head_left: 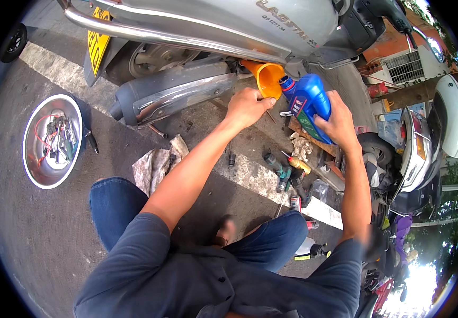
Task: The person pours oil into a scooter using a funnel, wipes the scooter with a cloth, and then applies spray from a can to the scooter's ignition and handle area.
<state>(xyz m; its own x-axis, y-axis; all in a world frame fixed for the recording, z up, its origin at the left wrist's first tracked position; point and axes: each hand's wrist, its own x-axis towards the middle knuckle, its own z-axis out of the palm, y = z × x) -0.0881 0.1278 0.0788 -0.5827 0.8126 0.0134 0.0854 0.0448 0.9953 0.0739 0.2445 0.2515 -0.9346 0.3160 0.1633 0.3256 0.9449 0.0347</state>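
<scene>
An orange funnel (269, 78) leans at the underside of a silver scooter (213, 26), its narrow end hidden against the engine area. My left hand (248, 107) is closed on the funnel's lower rim, thumb along the edge. In my right hand (339, 117) is a blue oil bottle (309, 103), tilted so that its uncapped neck points at the funnel's mouth. The neck is right at the rim; whether oil is flowing cannot be made out. Left of my left hand runs the scooter's dark exhaust muffler (178, 90).
A steel bowl (52, 177) with tools stands on the ground at the left. Crumpled rags (154, 168) lie below the muffler. A green cordless drill (277, 170), a yellow-handled screwdriver (298, 163) and spray cans lie between my arms. Another scooter (414, 151) is parked at the right.
</scene>
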